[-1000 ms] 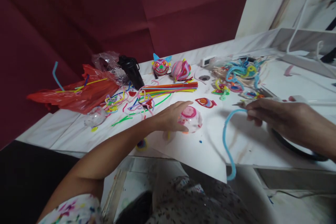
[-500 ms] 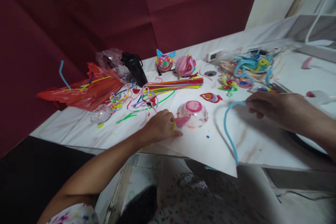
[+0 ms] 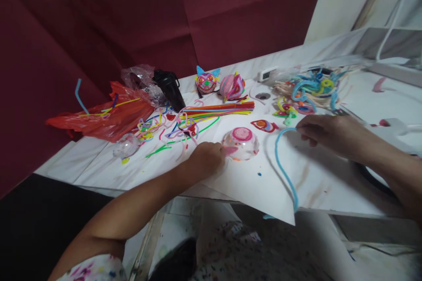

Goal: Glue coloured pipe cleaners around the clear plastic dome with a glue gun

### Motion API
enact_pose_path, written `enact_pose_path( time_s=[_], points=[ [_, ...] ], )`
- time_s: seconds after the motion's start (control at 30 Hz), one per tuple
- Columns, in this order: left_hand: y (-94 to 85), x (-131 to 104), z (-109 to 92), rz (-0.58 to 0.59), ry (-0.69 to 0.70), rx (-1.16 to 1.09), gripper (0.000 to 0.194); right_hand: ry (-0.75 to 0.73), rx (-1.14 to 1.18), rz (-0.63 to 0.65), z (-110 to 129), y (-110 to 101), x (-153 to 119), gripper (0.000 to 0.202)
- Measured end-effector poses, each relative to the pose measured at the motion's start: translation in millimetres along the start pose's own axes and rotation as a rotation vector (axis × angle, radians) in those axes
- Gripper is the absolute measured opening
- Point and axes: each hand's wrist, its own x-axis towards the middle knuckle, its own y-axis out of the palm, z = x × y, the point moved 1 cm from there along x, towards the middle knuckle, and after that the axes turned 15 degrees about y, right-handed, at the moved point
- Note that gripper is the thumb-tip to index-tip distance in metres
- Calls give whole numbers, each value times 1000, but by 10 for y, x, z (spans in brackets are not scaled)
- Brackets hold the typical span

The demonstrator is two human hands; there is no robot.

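At the middle of the table, my left hand (image 3: 208,158) is closed at the left side of a clear dome (image 3: 249,153) with a pink disc on top; a pink piece (image 3: 231,150) shows beside its fingertips. Over to the right, my right hand (image 3: 316,131) pinches the upper end of a light blue fuzzy strand (image 3: 281,162), which curves down to the front edge. Under the dome lies a white sheet (image 3: 263,199). A red fish-like shape (image 3: 264,126) rests behind the dome, towards the right.
Colourful strips (image 3: 220,107) lie behind the dome. Two decorated balls stand at the back, one cat-faced (image 3: 207,81). A black bottle (image 3: 169,90) leans beside a red plastic bag (image 3: 102,118). A tangle of strands (image 3: 313,88) sits at the back right.
My left hand has closed its fingers beside the dome. My right hand has moved slightly left with the blue strand's upper end.
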Motion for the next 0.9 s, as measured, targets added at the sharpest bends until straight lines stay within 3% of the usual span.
enact_pose_path(
  time_s=[0.2, 0.47, 0.53, 0.7, 0.8, 0.9],
  points=[
    [-45, 29, 164, 8, 277, 210, 25, -38, 20, 24, -15, 29, -38, 23],
    [-433, -36, 643, 20, 534, 378, 20, -61, -18, 58, -6, 4, -62, 23],
    [-473, -123, 806, 43, 477, 299, 18, -64, -34, 58, 0, 6, -58, 22],
    [-378, -312, 1124, 13, 132, 46, 17, -49, -99, 18, 5, -2, 63, 20],
    [-290, -261, 1053, -39, 62, -12, 18, -16, -168, -34, 47, -49, 204, 18],
    [-242, -72, 796, -123, 25, -93, 41, -2, -235, -71, 155, -107, 337, 12]
  ],
)
